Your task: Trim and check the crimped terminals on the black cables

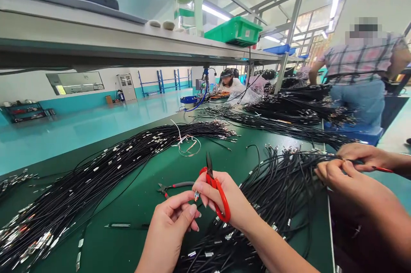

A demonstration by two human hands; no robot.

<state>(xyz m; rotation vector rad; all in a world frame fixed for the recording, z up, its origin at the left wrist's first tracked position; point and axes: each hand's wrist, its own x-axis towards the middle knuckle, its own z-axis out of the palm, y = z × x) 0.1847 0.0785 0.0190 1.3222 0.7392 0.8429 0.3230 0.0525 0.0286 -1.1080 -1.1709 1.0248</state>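
Note:
Above the green bench, my left hand point(175, 217) and my right hand point(224, 196) meet, fingertips close together. Between them is a small cable end point(196, 196) with a shiny part and coloured strands; the cable behind it is mostly hidden by my fingers. My left thumb and forefinger pinch close around this end. Red-handled scissors point(224, 204) hang on my right hand, dark blades pointing up and away, while its thumb and forefinger press at the cable end. Black cables point(272, 183) lie under and beside my right forearm.
Pliers point(165, 188) and a craft knife point(120, 225) lie on the bench point(135, 196). A long cable bundle point(118, 161) stretches along the left. Another person's hands point(349, 166) work with a red-handled tool at right. A shelf point(128, 42) holding a green bin point(237, 31) runs overhead.

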